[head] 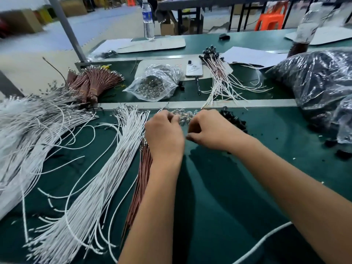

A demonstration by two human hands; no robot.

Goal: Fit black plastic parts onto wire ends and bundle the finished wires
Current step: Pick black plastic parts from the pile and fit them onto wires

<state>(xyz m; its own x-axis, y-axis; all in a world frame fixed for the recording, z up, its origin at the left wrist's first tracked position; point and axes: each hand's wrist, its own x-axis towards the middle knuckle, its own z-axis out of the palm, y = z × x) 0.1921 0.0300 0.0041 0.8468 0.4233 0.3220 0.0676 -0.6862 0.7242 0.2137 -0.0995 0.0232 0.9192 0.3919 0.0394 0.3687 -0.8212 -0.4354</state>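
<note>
- Far left on the green desk (238, 187) lies a big messy heap of white wires (28, 126). It looks like these still have bare metal ends, so lots of work is left.
- Behind it sit tied brown wire bundles (93, 80), and no black parts show on them.
- Next comes a long sheaf of white wires (99, 178) with a few brown wires (142, 180) beside it, right by the left arm.
- The left hand (164, 134) has curled fingers. They seem to pinch something small, but I cannot tell what.
- Between and just behind the hands is a little pile of shiny metal pieces (183, 115).
- The right hand (211, 130) also has curled fingers, pressed close together near the left hand. What they hold is hidden.
- Just right of that hand is a small pile of black plastic parts (235, 121).
- Farther back lie a clear bag of metal pieces (154, 84), a phone (194, 68), and a loose bunch of finished wires (221, 73) with black ends, not tied.
- Far right is a big bag of black parts (320, 80).
- The room is a workshop with a water bottle (148, 19), cardboard boxes and an orange stool (270, 19).
</note>
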